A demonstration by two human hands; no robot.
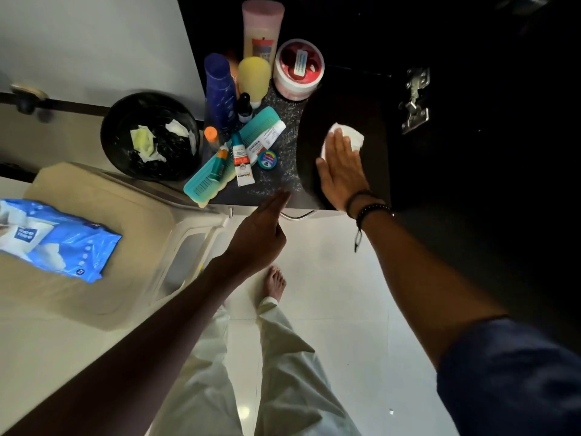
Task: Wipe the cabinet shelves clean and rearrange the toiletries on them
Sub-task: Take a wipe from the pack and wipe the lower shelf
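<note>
The right arm reaches far over the dark shelf (377, 121), the right hand (341, 171) flat with straight fingers, pressing a white wipe (353, 138) beneath its fingertips. The left hand (261, 234) hovers open at the near edge. Toiletries (239, 130) crowd the left.

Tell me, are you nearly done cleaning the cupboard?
Maybe halfway. Done: crumpled used wipes lie in the round black bin. In hand: the right hand presses a white wipe flat on the dark shelf; the left hand is open. Left: the dark blue lotion bottle, teal plastic comb and other toiletries sit bunched on the speckled counter, not rearranged.
</note>
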